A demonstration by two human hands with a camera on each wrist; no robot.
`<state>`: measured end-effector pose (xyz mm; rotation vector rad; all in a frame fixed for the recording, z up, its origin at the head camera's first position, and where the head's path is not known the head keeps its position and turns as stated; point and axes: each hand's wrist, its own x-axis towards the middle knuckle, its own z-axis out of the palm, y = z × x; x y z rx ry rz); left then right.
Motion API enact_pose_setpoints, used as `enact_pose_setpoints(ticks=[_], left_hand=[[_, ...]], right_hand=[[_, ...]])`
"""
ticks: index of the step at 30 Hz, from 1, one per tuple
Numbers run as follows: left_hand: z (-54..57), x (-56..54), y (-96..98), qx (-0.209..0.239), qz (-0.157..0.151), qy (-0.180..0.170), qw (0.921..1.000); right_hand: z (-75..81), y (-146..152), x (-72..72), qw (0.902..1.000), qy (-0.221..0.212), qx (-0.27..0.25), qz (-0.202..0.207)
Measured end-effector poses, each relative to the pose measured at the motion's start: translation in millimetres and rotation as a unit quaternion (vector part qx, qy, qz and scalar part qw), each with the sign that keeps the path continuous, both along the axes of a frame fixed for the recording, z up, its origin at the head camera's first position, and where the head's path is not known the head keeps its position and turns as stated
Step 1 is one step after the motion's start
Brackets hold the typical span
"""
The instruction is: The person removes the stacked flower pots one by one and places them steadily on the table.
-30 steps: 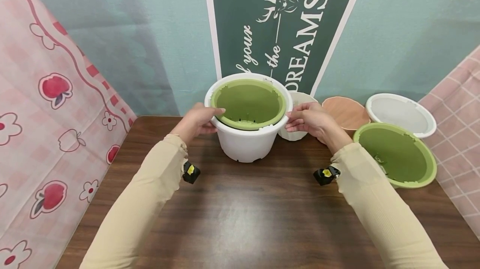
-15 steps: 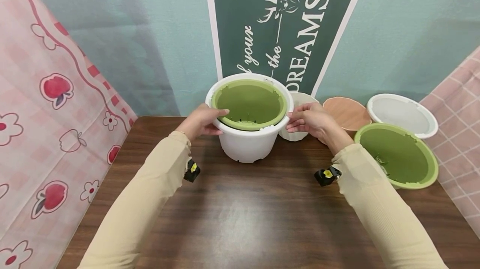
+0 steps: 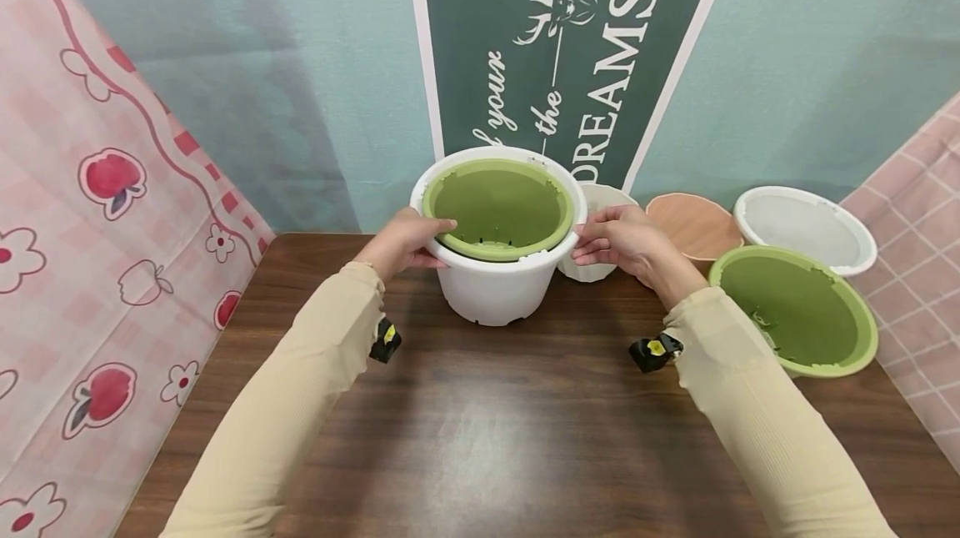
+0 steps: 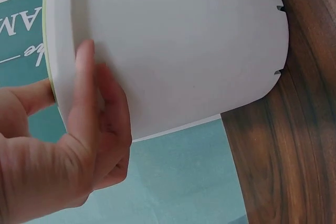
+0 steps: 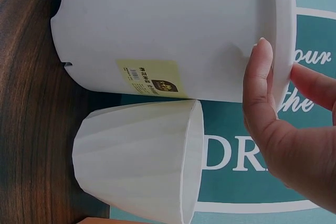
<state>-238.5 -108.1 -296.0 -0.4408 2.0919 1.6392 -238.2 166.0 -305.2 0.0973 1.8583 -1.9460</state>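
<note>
A large white flowerpot (image 3: 491, 296) stands upright on the table near the back wall. Nested inside it is a green flowerpot (image 3: 498, 200), its rim just within the white one. My left hand (image 3: 402, 243) grips the white rim from the left, thumb reaching over onto the green rim and fingers underneath. On the opposite side my right hand (image 3: 622, 239) pinches the white rim between thumb and fingers. The left wrist view shows fingers curled below the rim of the white flowerpot (image 4: 194, 40). A yellow label (image 5: 149, 77) is on the pot's side in the right wrist view.
A smaller cream faceted pot (image 5: 136, 161) stands right beside the white flowerpot. Further right are an orange pot (image 3: 693, 225), a second white pot (image 3: 806, 229) and a second green pot (image 3: 802, 313). Cloth-covered walls border the brown wooden table (image 3: 480, 438).
My left hand has shifted slightly to the right, its thumb further over the rim. The right hand and the pots have stayed in place.
</note>
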Motion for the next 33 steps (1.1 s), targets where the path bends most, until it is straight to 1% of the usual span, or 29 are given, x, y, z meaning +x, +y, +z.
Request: enact_pose_setpoints(ticks=[8, 12, 20, 26, 33], left_hand=[[0.1, -0.1, 2.1, -0.027, -0.003, 0.018, 0.9995], [0.3, 0.4, 2.7, -0.030, -0.005, 0.022, 0.9993], [-0.4, -0.9, 2.6, -0.029, -0.013, 0.025, 0.9992], [-2.3, -3.3, 3.3, -0.024, -0.013, 0.028, 0.9992], [-2.2, -3.6, 3.2, -0.020, -0.015, 0.027, 0.9993]], right_hand=[[0.2, 0.1, -0.1, 1.0000, -0.003, 0.000, -0.003], [0.7, -0.1, 0.0, 1.0000, -0.005, 0.003, -0.003], [1.4, 0.1, 0.0, 1.0000, -0.008, 0.002, -0.004], [0.4, 0.5, -0.6, 1.0000, -0.002, -0.001, -0.002], [-0.6, 0.5, -1.8, 1.0000, 0.004, 0.003, 0.002]])
